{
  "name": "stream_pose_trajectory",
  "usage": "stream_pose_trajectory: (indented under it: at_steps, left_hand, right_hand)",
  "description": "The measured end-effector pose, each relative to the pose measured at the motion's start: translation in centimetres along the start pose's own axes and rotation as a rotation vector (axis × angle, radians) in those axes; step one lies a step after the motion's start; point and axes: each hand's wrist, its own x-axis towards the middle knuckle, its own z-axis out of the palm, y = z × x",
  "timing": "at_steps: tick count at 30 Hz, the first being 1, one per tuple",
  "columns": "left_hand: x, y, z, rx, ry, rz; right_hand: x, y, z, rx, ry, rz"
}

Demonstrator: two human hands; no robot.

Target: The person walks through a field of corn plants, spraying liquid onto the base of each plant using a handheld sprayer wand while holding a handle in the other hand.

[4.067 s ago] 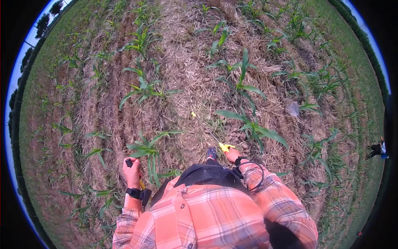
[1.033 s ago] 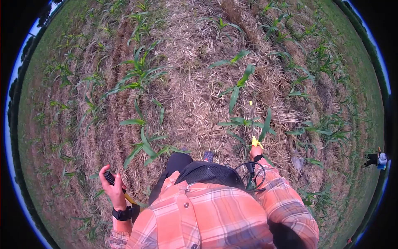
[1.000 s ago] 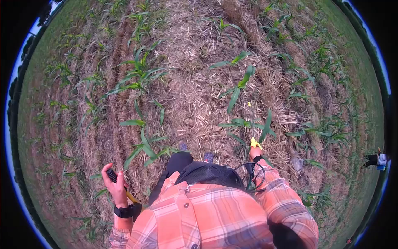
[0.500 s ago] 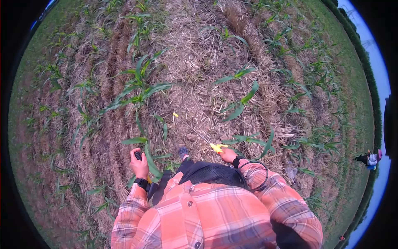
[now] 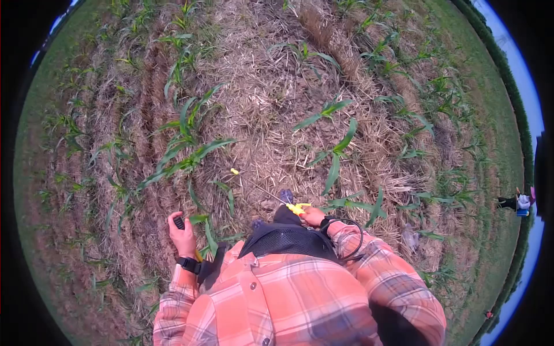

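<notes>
My right hand (image 5: 313, 216) is closed on the yellow handle of a spray wand (image 5: 296, 208), in front of my waist. Its thin rod slants up and left to a small yellow nozzle (image 5: 234, 171) over straw-covered soil. A dark hose (image 5: 360, 237) loops beside my right wrist. Out to the left, my left hand (image 5: 182, 237) wraps round a black ribbed grip (image 5: 179, 222); a yellow part shows near that wrist, and the rest of the lever is hidden. A young corn plant (image 5: 211, 233) stands just right of that hand.
Rows of young corn plants (image 5: 187, 138) stand on both sides, with another cluster (image 5: 336, 151) ahead to the right. Dry straw covers the ground between. My shoe (image 5: 285, 196) is on the straw. Crumpled clear plastic (image 5: 410, 237) lies at right. Another person (image 5: 523, 202) stands far off right.
One shoe has come forward beneath the wand. The nozzle has shifted slightly left and down in view, and my left hand a little left. Both hands keep their holds.
</notes>
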Motion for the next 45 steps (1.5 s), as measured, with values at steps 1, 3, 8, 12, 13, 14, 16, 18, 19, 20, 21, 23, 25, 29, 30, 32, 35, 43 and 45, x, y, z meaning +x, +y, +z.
stream_pose_trajectory:
  at_steps: [1, 3, 8, 12, 13, 14, 16, 18, 19, 20, 21, 23, 25, 29, 30, 32, 35, 43, 45]
  left_hand:
    - [0.4, 3.0, 0.6, 0.053, -0.008, -0.038]
    - [1.6, 2.5, 1.8, 0.034, -0.004, -0.079]
    - [4.3, 3.4, 5.1, 0.085, -0.015, -0.038]
    - [5.6, 7.7, 5.2, -0.008, -0.075, -0.134]
    - [5.8, 9.4, 4.9, -0.009, -0.062, -0.090]
    - [5.6, 11.1, 4.1, -0.097, -0.045, -0.107]
    - [4.8, 16.1, 1.6, -0.211, -0.035, -0.194]
    - [4.2, 17.7, -0.4, -0.216, 0.010, -0.119]
    - [4.3, 17.8, -1.1, -0.218, 0.028, -0.108]
    - [4.7, 17.6, -0.9, -0.216, 0.036, -0.112]
    - [5.6, 16.9, -0.1, -0.170, 0.029, -0.109]
    - [7.7, 13.1, 2.9, -0.054, 0.007, -0.097]
    - [9.7, 11.2, 6.2, -0.143, -0.051, -0.247]
    - [13.4, 6.6, 9.1, 0.030, -0.035, -0.077]
    - [14.5, 5.6, 9.5, 0.019, -0.027, -0.078]
    - [16.0, 3.8, 9.9, -0.026, -0.040, -0.191]
    - [18.1, 2.6, 10.5, -0.018, -0.026, -0.154]
    - [21.8, 13.0, 3.1, -0.308, -0.103, -0.286]
    - [22.1, 14.9, 0.8, -0.371, -0.077, -0.218]
  right_hand:
    - [1.4, 1.7, -0.2, -0.001, 0.097, 0.014]
    - [3.5, 4.7, -0.8, -0.057, 0.327, 0.029]
    - [6.3, 10.8, -5.0, 0.126, 0.527, 0.259]
    - [9.9, 16.6, -7.4, 0.198, 0.690, 0.448]
    - [9.2, 16.0, -8.8, 0.424, 0.635, 0.466]
    - [8.4, 15.3, -9.9, 0.547, 0.638, 0.487]
    - [8.0, 14.0, -11.8, 0.687, 0.647, 0.528]
    - [8.0, 13.4, -12.8, 0.727, 0.662, 0.505]
    - [8.2, 13.0, -13.1, 0.666, 0.683, 0.490]
    - [8.6, 12.3, -13.1, 0.660, 0.679, 0.485]
    - [8.9, 11.3, -13.0, 0.658, 0.625, 0.491]
    - [11.0, 11.5, -11.9, 0.456, 0.580, 0.443]
    - [14.4, 12.4, -10.1, 0.083, 0.565, 0.296]
    - [13.0, 3.7, -10.9, 0.068, 0.333, 0.220]
    - [11.8, 0.5, -11.5, 0.050, 0.331, 0.154]
    - [12.7, -1.7, -11.5, -0.034, 0.298, 0.065]
    - [12.2, -7.3, -13.2, -0.168, 0.188, -0.116]
    - [10.7, -18.4, -15.9, -0.175, -0.055, -0.186]
    - [11.6, -17.8, -16.1, -0.158, -0.042, -0.190]
